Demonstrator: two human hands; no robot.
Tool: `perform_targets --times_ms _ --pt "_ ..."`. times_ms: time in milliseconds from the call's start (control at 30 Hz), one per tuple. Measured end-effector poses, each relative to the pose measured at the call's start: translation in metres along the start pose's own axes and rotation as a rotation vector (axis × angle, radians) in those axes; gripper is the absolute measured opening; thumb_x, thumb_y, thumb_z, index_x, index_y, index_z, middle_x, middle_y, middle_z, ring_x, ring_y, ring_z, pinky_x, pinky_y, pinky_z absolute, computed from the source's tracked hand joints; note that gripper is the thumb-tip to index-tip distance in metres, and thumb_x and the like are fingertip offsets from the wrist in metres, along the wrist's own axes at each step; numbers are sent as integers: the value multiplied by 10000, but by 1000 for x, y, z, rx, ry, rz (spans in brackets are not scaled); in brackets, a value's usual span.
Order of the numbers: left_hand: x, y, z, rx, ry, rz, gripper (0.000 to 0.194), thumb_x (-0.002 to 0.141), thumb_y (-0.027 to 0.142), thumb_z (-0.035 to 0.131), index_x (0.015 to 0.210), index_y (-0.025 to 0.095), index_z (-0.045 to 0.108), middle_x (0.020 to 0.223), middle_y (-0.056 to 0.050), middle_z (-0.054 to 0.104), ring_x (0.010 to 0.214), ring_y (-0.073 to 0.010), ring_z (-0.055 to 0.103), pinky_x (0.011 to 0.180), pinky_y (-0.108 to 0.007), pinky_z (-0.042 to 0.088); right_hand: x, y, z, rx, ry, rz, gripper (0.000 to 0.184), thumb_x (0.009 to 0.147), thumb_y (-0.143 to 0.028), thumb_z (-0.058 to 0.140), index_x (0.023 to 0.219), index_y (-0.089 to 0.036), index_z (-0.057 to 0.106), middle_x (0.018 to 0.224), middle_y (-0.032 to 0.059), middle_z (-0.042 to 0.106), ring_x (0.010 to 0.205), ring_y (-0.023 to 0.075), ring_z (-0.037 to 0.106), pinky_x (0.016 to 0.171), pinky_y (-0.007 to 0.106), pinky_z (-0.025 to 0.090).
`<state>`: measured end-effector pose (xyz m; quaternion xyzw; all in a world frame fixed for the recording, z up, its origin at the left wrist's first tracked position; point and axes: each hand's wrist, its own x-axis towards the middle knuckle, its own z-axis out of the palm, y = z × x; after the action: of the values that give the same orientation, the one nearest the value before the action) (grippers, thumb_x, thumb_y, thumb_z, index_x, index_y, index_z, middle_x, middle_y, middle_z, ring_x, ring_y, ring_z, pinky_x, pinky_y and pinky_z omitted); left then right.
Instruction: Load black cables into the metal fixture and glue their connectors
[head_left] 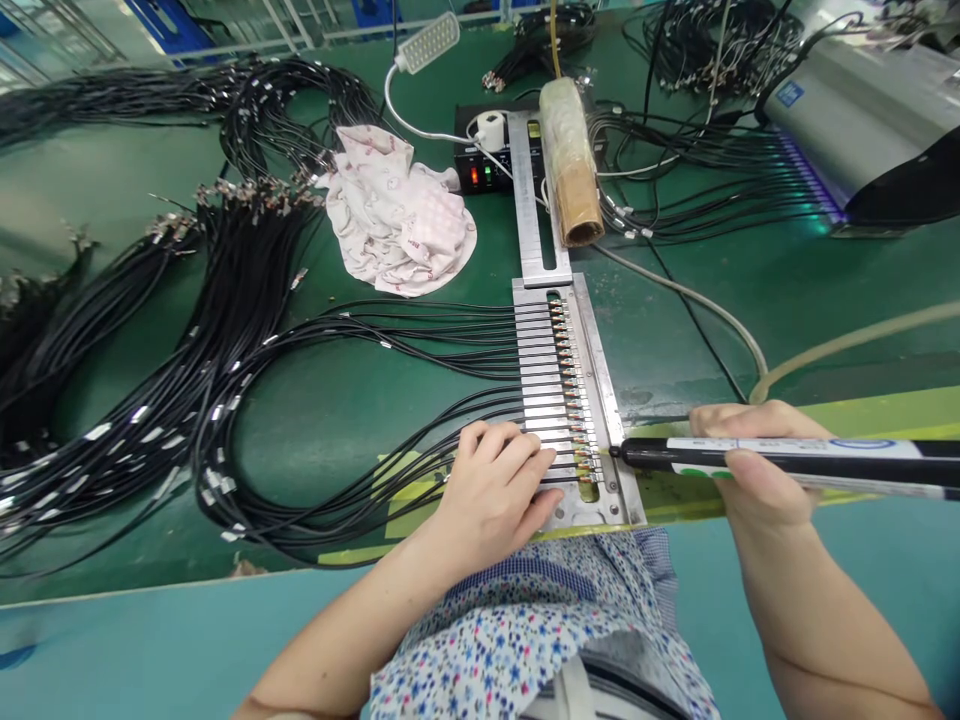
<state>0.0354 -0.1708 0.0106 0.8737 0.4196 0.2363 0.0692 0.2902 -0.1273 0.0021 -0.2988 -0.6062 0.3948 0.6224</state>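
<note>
A slotted metal fixture (541, 400) lies at the table's front edge, with a row of black cables (442, 345) laid across it. The cables' small metal connectors (574, 400) line up along its right side. My left hand (495, 480) rests on the near cables and the fixture, its fingers bent but apart and the thumb off to the side. In my right hand (757, 455) is a long black pen-shaped tool with a white label (697, 455), gripped between thumb and fingers. Its narrow tip is at the fixture's right rail, beside the near connectors.
Thick bundles of black cable (247, 240) cover the left. A crumpled cloth (397, 215), a black box with lit switches (480, 175) and a wrapped tube (570, 160) sit behind the fixture. A grey machine (862, 130) glows at the right. A hose (847, 350) crosses near my right hand.
</note>
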Motion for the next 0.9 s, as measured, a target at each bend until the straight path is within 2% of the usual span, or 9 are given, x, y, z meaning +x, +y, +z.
perform_targets --times_ms 267,900 --pt "-1 -1 0 -4 -2 0 250 866 297 505 1026 121 583 969 -94 627 939 -249 486 801 -417 329 3 -2 4 45 -27 -4 151 633 -156 594 763 -185 665 427 -33 454 348 106 357 391 285 282" --pt "-1 -1 0 1 -3 3 246 865 295 503 1023 126 586 960 -92 626 933 -243 497 787 -407 332 1 -1 3 26 -19 9 139 628 -190 606 751 -198 669 427 -22 466 338 112 359 380 288 277"
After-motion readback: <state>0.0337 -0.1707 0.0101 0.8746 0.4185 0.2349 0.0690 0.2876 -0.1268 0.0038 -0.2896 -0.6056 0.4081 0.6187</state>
